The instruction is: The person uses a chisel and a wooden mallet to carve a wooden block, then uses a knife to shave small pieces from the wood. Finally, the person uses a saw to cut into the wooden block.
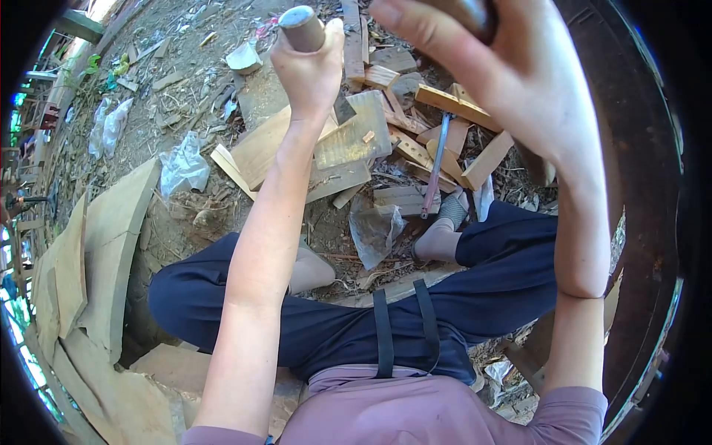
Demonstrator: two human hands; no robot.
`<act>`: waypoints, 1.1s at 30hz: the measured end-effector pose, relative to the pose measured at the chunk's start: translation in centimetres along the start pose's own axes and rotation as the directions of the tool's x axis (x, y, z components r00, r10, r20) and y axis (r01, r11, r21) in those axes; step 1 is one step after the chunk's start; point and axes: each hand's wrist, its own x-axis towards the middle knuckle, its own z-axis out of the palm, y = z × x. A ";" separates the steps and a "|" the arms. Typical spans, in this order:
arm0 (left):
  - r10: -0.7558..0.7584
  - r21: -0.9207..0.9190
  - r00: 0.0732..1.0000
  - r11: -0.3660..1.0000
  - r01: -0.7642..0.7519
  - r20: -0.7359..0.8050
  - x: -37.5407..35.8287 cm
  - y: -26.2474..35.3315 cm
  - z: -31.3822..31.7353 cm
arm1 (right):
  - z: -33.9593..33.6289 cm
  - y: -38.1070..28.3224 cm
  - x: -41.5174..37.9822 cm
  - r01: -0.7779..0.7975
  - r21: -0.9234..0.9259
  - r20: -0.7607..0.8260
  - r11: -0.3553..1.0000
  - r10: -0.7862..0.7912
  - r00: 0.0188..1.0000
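My left hand [310, 78] is closed in a fist around a thick round handle [300, 28], its pale flat end pointing up toward me. The lower part of that tool is hidden by the fist. Beneath it lies a flat wooden board [352, 133] with light wood dust and a chip on top. My right hand [519, 89] is raised high and close to the camera, its fingers curled about a brown rounded thing [475, 16]. The top edge of the view cuts it off, and I cannot tell what it is.
Several wood offcuts [486, 159], some with drilled holes, are piled ahead. A thin bar tool with a reddish handle [430, 194] leans across them. Plastic bags [184, 165] litter the dirt. Large planks [111, 245] stand at left; a dark brown surface [644, 222] runs along the right.
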 end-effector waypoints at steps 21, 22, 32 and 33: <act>-0.198 -0.174 0.979 0.967 0.186 -0.054 -0.4 2.7 0.2 | 0.2 4.9 -1.3 0.298 -0.122 -0.130 0.947 -0.313 0.941; -0.206 -0.167 0.977 0.967 0.194 -0.058 -0.6 2.4 0.1 | -0.7 2.8 -2.1 0.362 0.015 -0.149 0.932 -0.356 0.922; -0.108 -0.075 0.994 0.992 0.106 -0.028 -0.5 1.7 -0.4 | 3.3 7.6 -2.4 0.092 -0.096 -0.061 0.991 -0.099 0.993; -0.115 -0.073 0.993 0.991 0.112 -0.038 -0.9 1.8 -0.4 | 3.9 7.9 -2.9 0.085 0.043 -0.109 0.995 -0.080 0.991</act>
